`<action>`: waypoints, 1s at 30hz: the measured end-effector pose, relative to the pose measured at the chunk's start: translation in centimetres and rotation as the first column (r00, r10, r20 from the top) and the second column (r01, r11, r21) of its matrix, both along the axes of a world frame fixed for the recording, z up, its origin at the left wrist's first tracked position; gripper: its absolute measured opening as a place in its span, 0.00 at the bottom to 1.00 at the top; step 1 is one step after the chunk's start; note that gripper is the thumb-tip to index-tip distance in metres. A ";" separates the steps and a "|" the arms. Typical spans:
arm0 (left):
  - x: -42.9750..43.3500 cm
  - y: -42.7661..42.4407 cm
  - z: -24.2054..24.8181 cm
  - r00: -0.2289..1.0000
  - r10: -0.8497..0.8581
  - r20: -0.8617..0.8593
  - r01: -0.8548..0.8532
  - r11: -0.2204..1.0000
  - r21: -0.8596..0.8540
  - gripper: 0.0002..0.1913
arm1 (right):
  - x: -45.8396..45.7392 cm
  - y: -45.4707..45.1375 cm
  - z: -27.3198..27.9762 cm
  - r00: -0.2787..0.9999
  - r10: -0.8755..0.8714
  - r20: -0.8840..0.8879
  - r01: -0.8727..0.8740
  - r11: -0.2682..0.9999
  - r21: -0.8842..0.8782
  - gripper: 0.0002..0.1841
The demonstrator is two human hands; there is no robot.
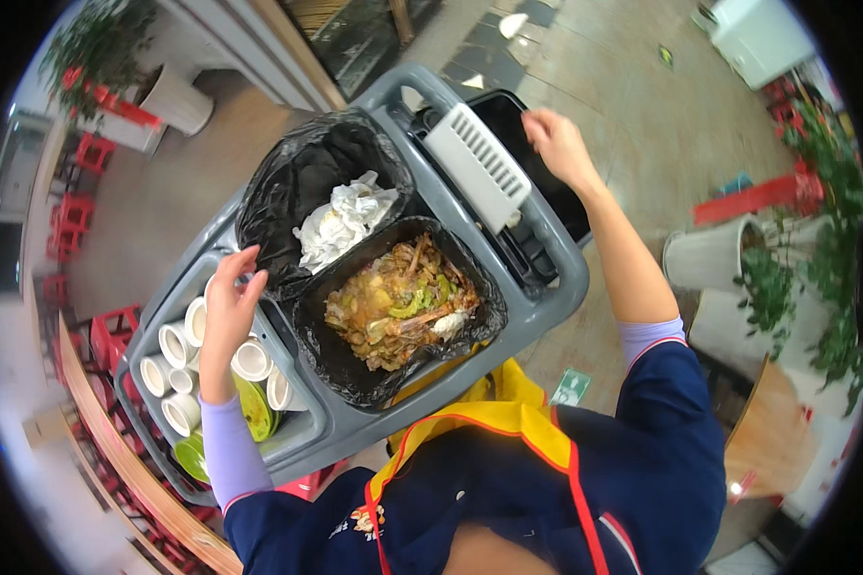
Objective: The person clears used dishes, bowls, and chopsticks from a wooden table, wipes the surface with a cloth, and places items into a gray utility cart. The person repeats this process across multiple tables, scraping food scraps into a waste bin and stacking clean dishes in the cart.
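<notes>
Before me stands a grey plastic bussing cart [546,316]. My left hand [236,291] hovers over its left side with fingers apart and nothing visible in them. Beneath that arm, a grey tub [309,424] holds several white cups [178,343] and green dishes [255,410]. Beside the hand, a bin lined with a black bag [280,180] contains crumpled white tissues [345,219]. Nearer me, a second black-lined bin [331,377] is heaped with food scraps [403,302] and bones. My right hand [557,147], fingers curled, is above a black tub [489,111] at the cart's far end; its grip is unclear.
A white slotted plastic basket [478,165] sits across the cart's handle end. Potted plants stand at left [180,100] and right [712,251]. Red stools [72,223] line a wooden counter [129,460] on the left. White pieces [513,26] lie on the floor ahead.
</notes>
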State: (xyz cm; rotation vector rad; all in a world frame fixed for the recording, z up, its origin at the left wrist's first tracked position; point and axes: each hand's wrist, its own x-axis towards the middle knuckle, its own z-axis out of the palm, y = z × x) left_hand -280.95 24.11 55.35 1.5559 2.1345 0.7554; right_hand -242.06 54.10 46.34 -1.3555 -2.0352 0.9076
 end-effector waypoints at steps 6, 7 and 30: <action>3.9 -12.9 2.0 0.928 0.357 0.106 -0.369 0.919 0.137 0.16 | -0.3 2.3 -11.2 0.906 0.126 -0.404 -0.379 0.668 -0.641 0.20; 4.9 -14.8 2.1 0.909 0.411 0.071 -0.417 0.899 0.136 0.15 | 0.4 3.4 -11.5 0.938 0.120 -0.326 -0.303 0.743 -0.597 0.20; 35.7 -73.1 -3.7 -0.068 0.970 -0.233 -0.997 -0.072 -0.011 0.14 | -21.8 -37.8 13.4 0.527 0.400 -0.750 -0.265 0.916 0.302 0.20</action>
